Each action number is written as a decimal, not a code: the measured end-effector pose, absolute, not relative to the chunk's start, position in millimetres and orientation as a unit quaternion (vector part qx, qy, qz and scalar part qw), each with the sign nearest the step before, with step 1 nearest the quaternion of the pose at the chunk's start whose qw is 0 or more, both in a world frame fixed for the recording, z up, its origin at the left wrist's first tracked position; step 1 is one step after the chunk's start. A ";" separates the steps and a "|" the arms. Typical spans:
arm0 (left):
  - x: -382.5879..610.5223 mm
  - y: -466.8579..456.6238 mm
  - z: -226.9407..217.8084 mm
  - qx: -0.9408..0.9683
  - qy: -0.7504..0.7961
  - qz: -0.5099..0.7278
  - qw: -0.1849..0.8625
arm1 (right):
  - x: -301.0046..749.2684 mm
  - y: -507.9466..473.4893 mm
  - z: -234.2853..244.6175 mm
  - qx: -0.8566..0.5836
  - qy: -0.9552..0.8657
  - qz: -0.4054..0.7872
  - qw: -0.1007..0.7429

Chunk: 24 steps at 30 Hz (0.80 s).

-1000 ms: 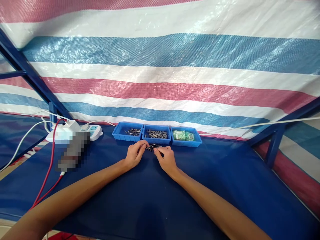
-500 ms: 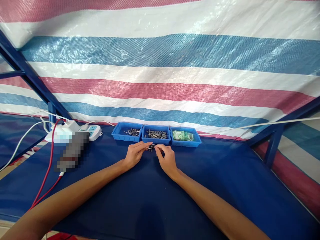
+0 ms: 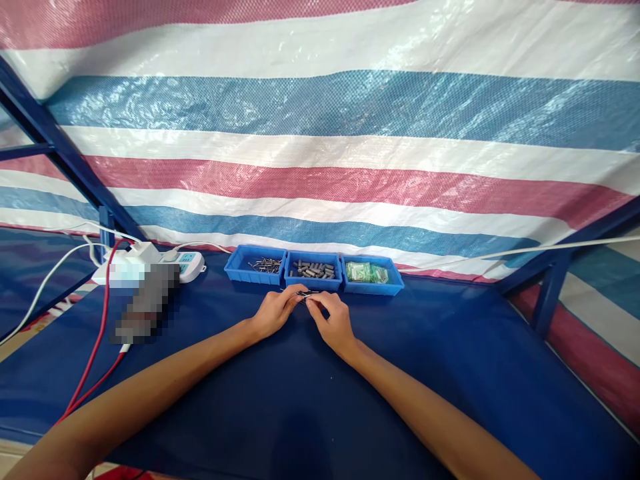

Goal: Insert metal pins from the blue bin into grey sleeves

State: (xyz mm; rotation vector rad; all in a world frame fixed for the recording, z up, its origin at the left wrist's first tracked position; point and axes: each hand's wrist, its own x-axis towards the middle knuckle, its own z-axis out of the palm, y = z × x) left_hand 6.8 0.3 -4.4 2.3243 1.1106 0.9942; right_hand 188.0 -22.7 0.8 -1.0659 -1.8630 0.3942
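Observation:
My left hand [image 3: 273, 313] is closed, its thumb and fingertips pinched at the left end of some small dark, thin metal pieces [image 3: 306, 294]. From the other side, my right hand [image 3: 334, 322] pinches the same pieces between thumb and index finger. Fingertips hide most of them, so I cannot tell their exact kind or number. Both hands are just in front of the middle blue bin [image 3: 314, 282], which holds short grey metal cylinders [image 3: 315, 270].
The left blue bin [image 3: 240, 272] holds thin metal pins [image 3: 267, 265]; the right one [image 3: 375, 289] holds green-and-clear packets [image 3: 367, 272]. A white power strip [image 3: 193, 268], a blurred dark object [image 3: 150, 303] and a red cable [image 3: 103, 320] lie left. Striped sheeting [image 3: 325, 147] rises behind.
My right fingertips have moved slightly left and in against the dark pieces, which now lie more level between both hands. The left hand has barely moved.

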 end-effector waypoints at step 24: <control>9.3 0.0 -5.9 0.800 0.422 0.403 0.142 | 185.6 -22.0 -5.8 -0.435 -0.770 0.162 0.439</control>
